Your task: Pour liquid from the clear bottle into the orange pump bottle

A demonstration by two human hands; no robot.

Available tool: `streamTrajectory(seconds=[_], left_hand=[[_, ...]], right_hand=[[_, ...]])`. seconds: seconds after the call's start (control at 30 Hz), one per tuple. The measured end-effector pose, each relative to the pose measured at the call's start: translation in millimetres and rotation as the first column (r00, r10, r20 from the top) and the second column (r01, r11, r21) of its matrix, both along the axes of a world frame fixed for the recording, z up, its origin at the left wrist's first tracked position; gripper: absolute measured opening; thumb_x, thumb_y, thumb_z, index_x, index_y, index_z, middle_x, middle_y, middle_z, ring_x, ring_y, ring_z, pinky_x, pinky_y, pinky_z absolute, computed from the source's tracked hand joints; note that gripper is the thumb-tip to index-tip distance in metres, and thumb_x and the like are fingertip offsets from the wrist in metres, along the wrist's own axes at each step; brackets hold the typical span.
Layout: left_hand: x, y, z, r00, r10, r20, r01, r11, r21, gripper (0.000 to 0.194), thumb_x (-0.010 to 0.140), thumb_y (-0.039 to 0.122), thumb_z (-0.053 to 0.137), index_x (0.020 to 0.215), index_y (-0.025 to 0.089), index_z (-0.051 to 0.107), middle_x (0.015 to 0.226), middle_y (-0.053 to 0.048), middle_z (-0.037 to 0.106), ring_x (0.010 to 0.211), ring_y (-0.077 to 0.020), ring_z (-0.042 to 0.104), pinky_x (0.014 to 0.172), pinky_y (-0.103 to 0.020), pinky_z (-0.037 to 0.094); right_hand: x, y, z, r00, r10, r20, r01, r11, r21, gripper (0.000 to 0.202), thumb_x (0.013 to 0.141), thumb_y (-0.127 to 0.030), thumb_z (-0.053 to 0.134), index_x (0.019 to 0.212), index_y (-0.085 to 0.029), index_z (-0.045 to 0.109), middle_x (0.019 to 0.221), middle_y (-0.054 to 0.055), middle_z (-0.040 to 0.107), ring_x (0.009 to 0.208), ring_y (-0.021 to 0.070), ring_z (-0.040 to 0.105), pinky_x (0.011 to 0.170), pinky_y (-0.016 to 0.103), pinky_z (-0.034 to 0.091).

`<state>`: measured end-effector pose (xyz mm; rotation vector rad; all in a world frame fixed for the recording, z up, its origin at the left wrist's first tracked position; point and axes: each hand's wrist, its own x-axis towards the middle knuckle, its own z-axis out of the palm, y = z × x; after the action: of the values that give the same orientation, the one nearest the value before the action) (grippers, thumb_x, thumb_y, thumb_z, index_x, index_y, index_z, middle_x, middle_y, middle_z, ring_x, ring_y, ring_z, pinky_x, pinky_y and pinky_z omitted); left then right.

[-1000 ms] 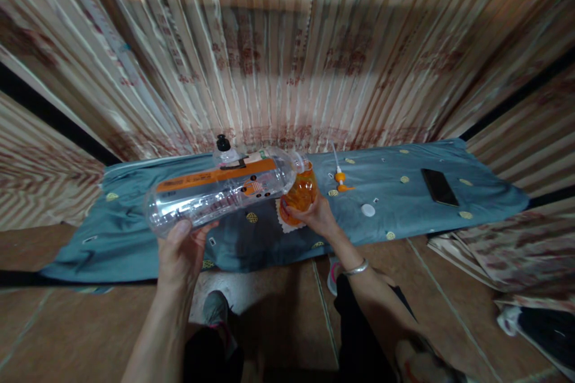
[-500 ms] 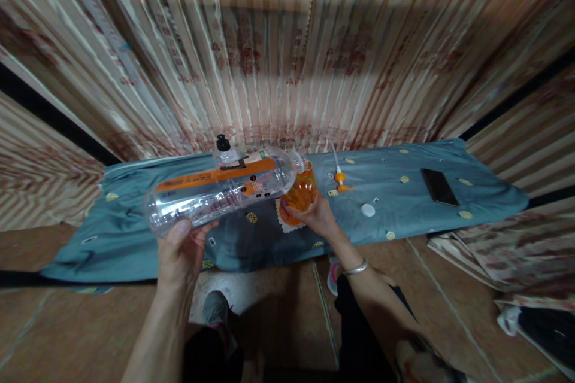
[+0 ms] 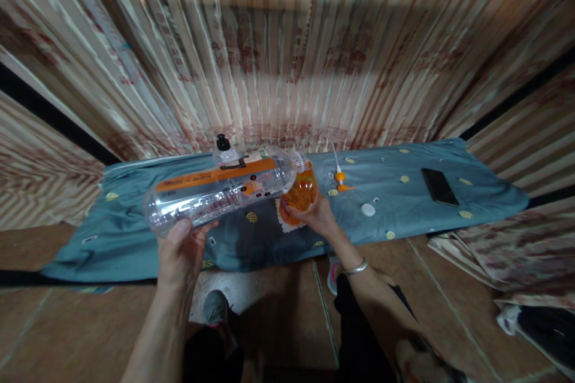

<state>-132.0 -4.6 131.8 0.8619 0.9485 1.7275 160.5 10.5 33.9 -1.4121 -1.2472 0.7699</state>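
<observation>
My left hand (image 3: 182, 248) is closed round the base end of a large clear plastic bottle (image 3: 215, 188) with an orange label band. The bottle lies tilted nearly level, its mouth to the right, at the opening of an orange see-through bottle (image 3: 302, 191). Around the orange bottle my right hand (image 3: 317, 213) is wrapped, steadying it at a slant over a pale scalloped mat (image 3: 290, 227). I cannot tell whether liquid is flowing between them. To the right lie an orange pump head (image 3: 340, 178) with a thin clear tube and a round white cap (image 3: 368, 210).
A blue-green cloth (image 3: 265, 251) with yellow pineapple prints covers the long narrow surface. Behind the clear bottle stands another bottle with a black top (image 3: 223, 142). A dark phone (image 3: 439, 186) lies at the right. Pleated curtains (image 3: 269, 60) hang behind and at the sides.
</observation>
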Motion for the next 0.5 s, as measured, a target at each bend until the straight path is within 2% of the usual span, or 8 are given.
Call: streamTrajectory(seconds=[0.07,0.23,0.37,0.5], left_hand=[[0.2,0.1,0.0,1.000,0.003,0.006,-0.003,1.000,0.001,0.075,0.058,0.045,0.110,0.127,0.033,0.084,0.115,-0.006,0.091,0.075,-0.0237,0.079,0.054,-0.029,0.067],[-2.5,0.7,-2.5,1.000,-0.005,0.019,0.005,1.000,-0.007,0.085,0.057,0.046,0.111,0.136,0.033,0.082,0.122,-0.007,0.091,0.093,-0.0296,0.085,0.058,-0.028,0.067],[-3.8,0.6,-4.2,0.999,-0.004,0.035,0.005,1.000,-0.017,0.084,0.059,0.040,0.109,0.138,0.035,0.082,0.122,-0.005,0.090,0.092,-0.0286,0.084,0.059,-0.029,0.067],[-2.0,0.0,-3.4,0.999,-0.002,0.039,0.002,1.000,-0.006,0.090,0.058,0.042,0.110,0.143,0.033,0.080,0.123,-0.007,0.090,0.094,-0.0288,0.084,0.060,-0.028,0.066]], right_hand=[[-0.2,0.1,-0.5,1.000,0.000,-0.003,0.000,1.000,0.000,0.080,0.071,-0.035,0.107,0.143,-0.027,0.073,0.135,0.012,0.093,0.129,0.0396,0.091,0.121,0.059,0.073],[1.6,-0.8,0.7,1.000,0.010,0.028,-0.010,1.000,0.007,0.077,0.071,-0.041,0.107,0.140,-0.026,0.073,0.137,0.013,0.092,0.130,0.0412,0.090,0.121,0.061,0.072],[2.0,-0.9,1.1,1.000,0.017,0.010,-0.017,1.000,0.020,0.076,0.071,-0.042,0.106,0.137,-0.025,0.072,0.138,0.016,0.091,0.129,0.0427,0.090,0.121,0.063,0.072],[1.4,-0.7,0.1,1.000,0.013,-0.003,-0.013,1.000,0.008,0.077,0.071,-0.041,0.106,0.139,-0.026,0.072,0.137,0.013,0.092,0.129,0.0410,0.090,0.121,0.062,0.072]])
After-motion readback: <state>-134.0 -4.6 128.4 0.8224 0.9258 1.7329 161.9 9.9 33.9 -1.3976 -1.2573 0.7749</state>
